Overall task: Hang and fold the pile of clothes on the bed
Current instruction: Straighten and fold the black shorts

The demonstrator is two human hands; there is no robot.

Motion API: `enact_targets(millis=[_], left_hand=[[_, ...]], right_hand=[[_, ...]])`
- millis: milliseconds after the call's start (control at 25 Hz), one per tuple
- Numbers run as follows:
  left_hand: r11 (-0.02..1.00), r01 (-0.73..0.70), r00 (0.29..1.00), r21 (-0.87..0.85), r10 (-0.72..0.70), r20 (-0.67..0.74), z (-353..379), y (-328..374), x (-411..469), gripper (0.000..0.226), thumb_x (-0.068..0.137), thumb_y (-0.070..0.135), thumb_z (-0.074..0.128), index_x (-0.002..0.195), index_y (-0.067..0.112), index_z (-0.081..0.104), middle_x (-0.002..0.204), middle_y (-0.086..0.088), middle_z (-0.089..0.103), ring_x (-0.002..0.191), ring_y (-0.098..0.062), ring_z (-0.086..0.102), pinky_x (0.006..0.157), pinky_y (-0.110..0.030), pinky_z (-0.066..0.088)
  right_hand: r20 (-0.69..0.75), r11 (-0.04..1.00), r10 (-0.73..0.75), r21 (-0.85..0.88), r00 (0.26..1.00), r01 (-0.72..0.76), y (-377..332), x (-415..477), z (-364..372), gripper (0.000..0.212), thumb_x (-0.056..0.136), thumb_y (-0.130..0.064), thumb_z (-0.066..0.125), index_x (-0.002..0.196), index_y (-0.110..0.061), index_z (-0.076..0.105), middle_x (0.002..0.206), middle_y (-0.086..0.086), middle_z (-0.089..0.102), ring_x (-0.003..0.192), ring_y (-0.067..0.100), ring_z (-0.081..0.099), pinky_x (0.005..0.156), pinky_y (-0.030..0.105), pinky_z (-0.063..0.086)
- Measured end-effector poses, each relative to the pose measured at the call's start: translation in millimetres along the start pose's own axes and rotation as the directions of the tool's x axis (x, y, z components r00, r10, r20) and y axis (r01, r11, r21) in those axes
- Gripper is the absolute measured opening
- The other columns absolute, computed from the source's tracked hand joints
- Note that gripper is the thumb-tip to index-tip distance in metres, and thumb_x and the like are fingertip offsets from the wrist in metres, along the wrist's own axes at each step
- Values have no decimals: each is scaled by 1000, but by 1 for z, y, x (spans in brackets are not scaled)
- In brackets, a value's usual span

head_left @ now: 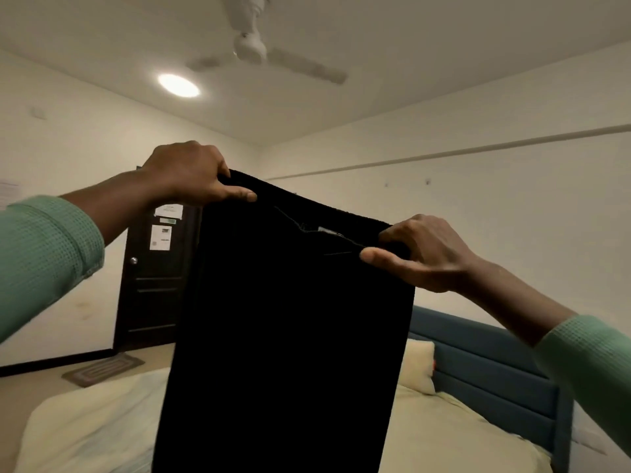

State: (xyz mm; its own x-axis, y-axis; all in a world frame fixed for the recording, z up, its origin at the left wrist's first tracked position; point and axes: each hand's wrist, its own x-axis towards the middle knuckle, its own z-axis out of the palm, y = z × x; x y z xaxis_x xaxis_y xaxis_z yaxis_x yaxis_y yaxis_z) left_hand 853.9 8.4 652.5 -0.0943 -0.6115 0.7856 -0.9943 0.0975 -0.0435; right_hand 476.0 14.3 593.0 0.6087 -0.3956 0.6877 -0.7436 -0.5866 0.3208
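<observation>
Closest to me are the two green waffle-knit sleeves (44,254), and out of them the hands reach up and forward. The left hand (191,175) grips the upper left corner of a long black cloth garment (290,336), fingers curled over the top edge and thumb laid flat along the front. The right hand (423,254), held lower, pinches the upper right corner the same way, thumb in front and fingers folded behind. So the top edge slants down to the right, and the garment hangs in the air above the bed with its lower end out of sight.

That slant is my worry: folded from here, I'd expect the halves to meet crooked. Each hold is only at a corner, so a sharp shake could pull the cloth out of the lower pinch and drop it in a heap. I can't tell whether the hem is clear of the mattress; if it drags, it will bunch.

Beneath lies the bed with its pale yellow sheet (85,421), its near corner at lower left. A cream pillow (418,363) sits at the far edge against the padded blue headboard (478,363). No pile of clothes shows; the garment may be hiding it. Past the bed's left edge, a striped brown floor mat (102,370) lies before a dark panelled door (153,285). Overhead is a white ceiling fan (249,46) with blurred blades, and if it is turning, its draught could flutter the loose cloth.
</observation>
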Motion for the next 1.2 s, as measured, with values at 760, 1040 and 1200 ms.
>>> enact_targets(millis=[760, 1040, 1200], left_hand=[[765, -407, 860, -499, 506, 74, 28, 7, -83, 32, 84, 48, 81, 62, 36, 62, 56, 10, 58, 49, -8, 53, 49, -24, 41], [785, -618, 784, 40, 619, -45, 70, -45, -80, 71, 93, 84, 23, 85, 27, 64, 72, 11, 54, 52, -9, 46, 47, -20, 33], [796, -578, 813, -178, 580, -51, 80, -45, -84, 34, 94, 69, 52, 76, 39, 57, 64, 22, 48, 52, 1, 49, 54, -11, 32]], right_hand=[[215, 992, 87, -112, 973, -64, 23, -30, 43, 12, 98, -22, 41, 89, -16, 37, 79, -1, 43, 66, 17, 40, 61, 36, 30], [198, 932, 36, -361, 980, 38, 8, -37, 73, 62, 99, -75, 18, 92, -22, 48, 83, -6, 43, 69, 15, 47, 52, 31, 30], [113, 964, 137, -242, 984, -106, 15, -19, 87, 38, 106, -44, 42, 95, -18, 68, 91, -2, 60, 76, 28, 63, 57, 35, 45]])
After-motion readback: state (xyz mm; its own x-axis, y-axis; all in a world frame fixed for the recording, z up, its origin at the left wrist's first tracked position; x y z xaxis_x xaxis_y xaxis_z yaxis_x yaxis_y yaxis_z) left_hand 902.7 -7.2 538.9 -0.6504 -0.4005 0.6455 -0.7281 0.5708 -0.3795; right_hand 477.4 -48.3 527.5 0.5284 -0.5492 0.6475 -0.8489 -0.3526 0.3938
